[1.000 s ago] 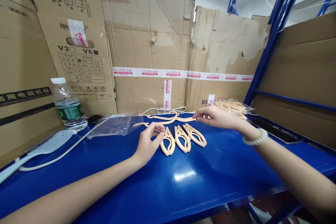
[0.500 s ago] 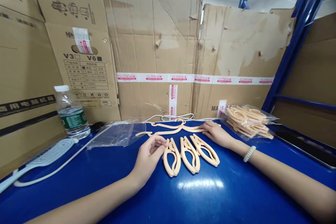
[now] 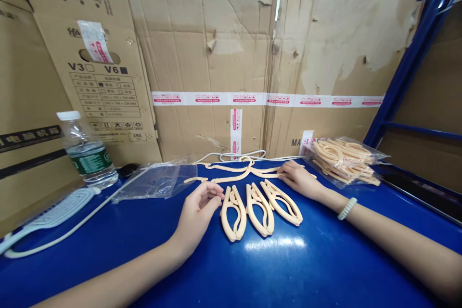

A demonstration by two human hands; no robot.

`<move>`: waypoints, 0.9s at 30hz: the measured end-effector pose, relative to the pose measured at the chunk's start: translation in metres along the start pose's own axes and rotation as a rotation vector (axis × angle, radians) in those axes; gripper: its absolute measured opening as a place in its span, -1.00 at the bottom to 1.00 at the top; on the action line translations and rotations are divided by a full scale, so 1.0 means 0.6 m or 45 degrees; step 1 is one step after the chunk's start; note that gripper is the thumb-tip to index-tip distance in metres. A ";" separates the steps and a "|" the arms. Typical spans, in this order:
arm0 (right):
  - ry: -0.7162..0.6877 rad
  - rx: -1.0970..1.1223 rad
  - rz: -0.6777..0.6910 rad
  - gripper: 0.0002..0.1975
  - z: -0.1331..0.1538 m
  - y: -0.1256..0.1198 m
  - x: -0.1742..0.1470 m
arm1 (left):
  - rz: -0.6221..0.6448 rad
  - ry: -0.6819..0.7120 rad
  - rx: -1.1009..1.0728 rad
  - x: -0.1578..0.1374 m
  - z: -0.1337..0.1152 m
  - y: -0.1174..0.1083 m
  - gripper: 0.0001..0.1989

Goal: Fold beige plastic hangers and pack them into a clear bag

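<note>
Three folded cream plastic clothes hangers [image 3: 234,214] lie in a row on the blue table. My left hand [image 3: 197,211] is beside the leftmost one, its fingers loosely curled, the thumb apart, and its fingertips close to the hanger's upper end. Whether they touch it, I cannot tell. Behind the row lie unfolded cream clothes hangers [image 3: 236,176], overlapping, with their hooks toward the cardboard. My right hand [image 3: 298,180], with a beaded band on the wrist, has its fingers bent over their right arms, which partly hides them.
A clear plastic bag [image 3: 155,183] lies at the left, near a water bottle [image 3: 89,159], a pale blue hairbrush [image 3: 61,209] and a white cable [image 3: 83,228]. Bagged folded hangers [image 3: 342,159] are piled at the right, beside a dark flat device [image 3: 426,192]. Cardboard sheets [image 3: 212,67] stand behind.
The view has tilted down slightly. My left hand has moved slightly away from the leftmost folded hanger. More of a hanger arm shows past my right hand.
</note>
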State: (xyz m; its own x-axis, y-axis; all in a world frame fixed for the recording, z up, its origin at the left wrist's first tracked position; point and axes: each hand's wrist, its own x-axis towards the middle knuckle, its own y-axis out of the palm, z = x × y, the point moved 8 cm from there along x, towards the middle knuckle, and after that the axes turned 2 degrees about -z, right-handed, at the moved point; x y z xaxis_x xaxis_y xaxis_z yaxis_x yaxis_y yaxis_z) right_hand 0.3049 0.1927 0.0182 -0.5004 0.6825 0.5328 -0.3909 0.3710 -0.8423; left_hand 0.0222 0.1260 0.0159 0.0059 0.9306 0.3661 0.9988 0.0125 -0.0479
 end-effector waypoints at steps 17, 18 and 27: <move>0.006 0.018 -0.209 -0.89 0.014 -0.038 -0.007 | -0.014 -0.069 0.013 0.002 0.011 -0.005 -0.88; 0.005 0.020 -0.227 -0.89 0.014 -0.042 -0.007 | -0.019 -0.078 0.011 0.002 0.011 -0.006 -0.88; 0.032 -0.035 -0.420 -0.90 -0.007 -0.096 -0.015 | -0.099 -0.189 -0.045 0.008 0.024 -0.012 -0.82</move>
State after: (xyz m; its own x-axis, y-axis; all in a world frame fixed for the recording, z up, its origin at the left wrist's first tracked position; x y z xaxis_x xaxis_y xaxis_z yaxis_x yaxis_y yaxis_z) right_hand 0.3350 0.1677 0.0612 -0.3311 0.5378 0.7753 -0.5075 0.5912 -0.6268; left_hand 0.0141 0.1355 0.0044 -0.0762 0.9711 0.2260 0.9971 0.0762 0.0087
